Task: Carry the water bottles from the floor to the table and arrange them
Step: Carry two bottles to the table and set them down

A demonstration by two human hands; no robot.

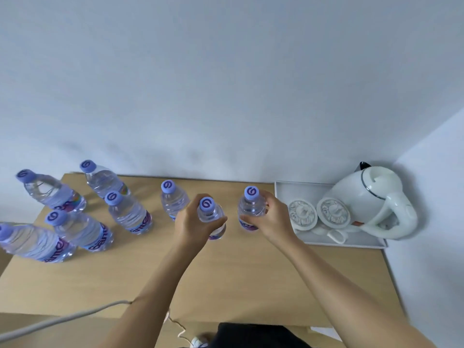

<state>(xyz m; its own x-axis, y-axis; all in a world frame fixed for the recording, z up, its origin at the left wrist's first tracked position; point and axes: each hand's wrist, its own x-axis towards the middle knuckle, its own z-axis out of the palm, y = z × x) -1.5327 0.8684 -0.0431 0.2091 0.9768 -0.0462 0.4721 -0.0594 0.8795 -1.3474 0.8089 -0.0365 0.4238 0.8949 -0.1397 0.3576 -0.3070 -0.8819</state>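
- While both arms reach forward over the wooden bench (226, 277), each hand grasps one upright water bottle standing on it.
- The left hand (193, 223) wraps its grip around the shoulder of the middle bottle (211, 214), fingers curled round the clear plastic just under the purple cap.
- The right hand (271, 219) clenches its grip round the right-hand bottle (251, 205), thumb and fingers on either side of the body below the cap; this bottle stands just left of the white tray (283, 189).
- A third bottle (173, 200) stands free just left of the left-hand one and a little farther back, partly hidden behind the left hand.
- Further left of the tray, well apart from it, a cluster of five more bottles (128, 214) stands on the bench near its left end, all upright with purple caps and purple-and-blue labels.
- The tray sits at the bench's right rear corner against the wall and carries a white electric kettle (371, 202) and two round patterned lids (302, 213) covering cups, side by side left of the kettle.
- A grey cable (62, 320) runs across the bench's near left edge.
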